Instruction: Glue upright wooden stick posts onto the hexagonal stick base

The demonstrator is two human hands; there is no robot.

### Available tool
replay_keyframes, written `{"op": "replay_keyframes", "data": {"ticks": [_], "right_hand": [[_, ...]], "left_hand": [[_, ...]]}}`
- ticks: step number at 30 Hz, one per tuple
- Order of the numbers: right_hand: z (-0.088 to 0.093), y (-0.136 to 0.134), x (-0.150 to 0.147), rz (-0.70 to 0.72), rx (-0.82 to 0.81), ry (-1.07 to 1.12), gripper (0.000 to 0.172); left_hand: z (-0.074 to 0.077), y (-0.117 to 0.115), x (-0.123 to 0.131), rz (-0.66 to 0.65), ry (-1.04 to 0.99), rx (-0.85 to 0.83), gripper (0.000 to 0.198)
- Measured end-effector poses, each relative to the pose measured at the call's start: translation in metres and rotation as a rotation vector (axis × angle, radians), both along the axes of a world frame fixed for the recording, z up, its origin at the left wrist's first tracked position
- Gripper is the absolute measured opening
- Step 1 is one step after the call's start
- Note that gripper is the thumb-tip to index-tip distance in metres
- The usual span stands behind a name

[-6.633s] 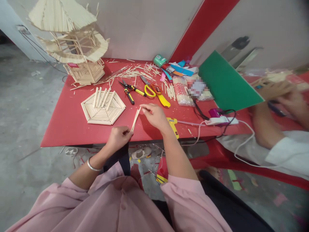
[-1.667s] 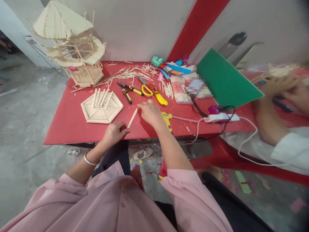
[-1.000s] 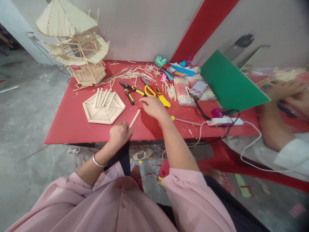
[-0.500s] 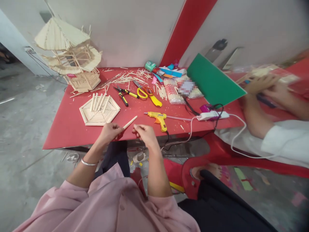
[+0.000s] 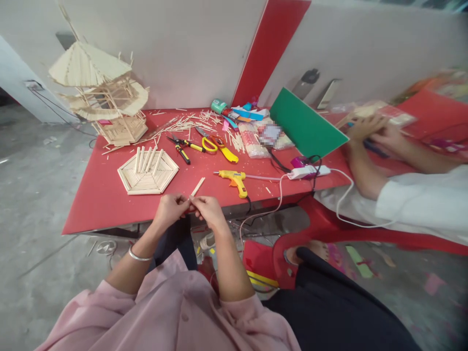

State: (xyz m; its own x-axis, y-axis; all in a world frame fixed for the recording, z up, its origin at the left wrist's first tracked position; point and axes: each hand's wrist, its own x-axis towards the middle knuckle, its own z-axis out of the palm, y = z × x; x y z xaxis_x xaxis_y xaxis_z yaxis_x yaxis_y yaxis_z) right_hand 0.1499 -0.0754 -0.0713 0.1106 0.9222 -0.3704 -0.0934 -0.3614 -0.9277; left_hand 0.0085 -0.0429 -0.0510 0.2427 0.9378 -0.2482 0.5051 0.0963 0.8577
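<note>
My left hand is closed on a short bundle of wooden sticks at the table's front edge. My right hand meets it there, its fingers pinched on the same bundle near its lower end. The far end of the sticks points up and to the right, away from me. Beyond my left hand lies a hexagonal stick panel with several short sticks standing or leaning on it. A yellow glue gun rests on its side to the right of my hands.
A tiered stick pavilion stands at the back left. Pruning shears, scissors and loose sticks lie mid-table. A green board, a power strip with cords and a co-worker's hands are at the right.
My right hand has moved left from beside the sticks and now grips them together with my left hand. The camera view has shifted slightly.
</note>
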Motion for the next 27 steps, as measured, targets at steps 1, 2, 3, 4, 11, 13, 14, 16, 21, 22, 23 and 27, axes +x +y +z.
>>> {"op": "replay_keyframes", "data": {"ticks": [1,2,3,4,11,13,14,16,21,22,23,27], "right_hand": [[0.0,-0.001,-0.001,-0.015,0.008,0.022,0.036],[-0.001,-0.001,-0.003,-0.033,0.015,0.044,0.036],[-0.002,-0.001,-0.004,-0.052,0.023,0.062,0.036],[-0.003,-0.001,-0.005,-0.071,0.035,0.072,0.036],[-0.001,0.001,-0.005,-0.144,0.334,-0.251,0.032],[0.003,0.001,0.0,-0.131,0.403,-0.424,0.029],[0.005,0.001,0.003,-0.126,0.442,-0.501,0.027],[0.005,0.001,0.007,-0.111,0.508,-0.601,0.025],[-0.005,0.004,0.006,-0.061,0.548,-0.637,0.025],[-0.007,0.004,0.005,-0.051,0.554,-0.64,0.025],[-0.01,0.005,0.004,-0.043,0.561,-0.644,0.025],[-0.015,0.008,0.001,-0.049,0.58,-0.663,0.022]], "left_hand": [[-0.003,-0.001,0.001,0.001,-0.001,0.036,0.019],[-0.005,-0.002,0.001,0.001,-0.008,0.078,0.019],[-0.008,-0.003,0.002,0.001,-0.015,0.127,0.019],[-0.011,-0.004,0.002,0.0,-0.019,0.182,0.02],[-0.018,-0.001,-0.002,-0.109,-0.038,0.415,0.013],[-0.014,0.005,-0.006,-0.156,-0.083,0.373,0.014],[-0.011,0.01,-0.008,-0.149,-0.118,0.343,0.018],[-0.003,0.021,-0.011,-0.09,-0.212,0.276,0.03],[0.018,0.045,-0.008,-0.081,-0.45,0.302,0.047],[0.022,0.047,-0.006,-0.084,-0.48,0.325,0.045],[0.024,0.048,-0.003,-0.083,-0.501,0.342,0.043],[0.031,0.047,0.004,-0.052,-0.529,0.388,0.038]]}}
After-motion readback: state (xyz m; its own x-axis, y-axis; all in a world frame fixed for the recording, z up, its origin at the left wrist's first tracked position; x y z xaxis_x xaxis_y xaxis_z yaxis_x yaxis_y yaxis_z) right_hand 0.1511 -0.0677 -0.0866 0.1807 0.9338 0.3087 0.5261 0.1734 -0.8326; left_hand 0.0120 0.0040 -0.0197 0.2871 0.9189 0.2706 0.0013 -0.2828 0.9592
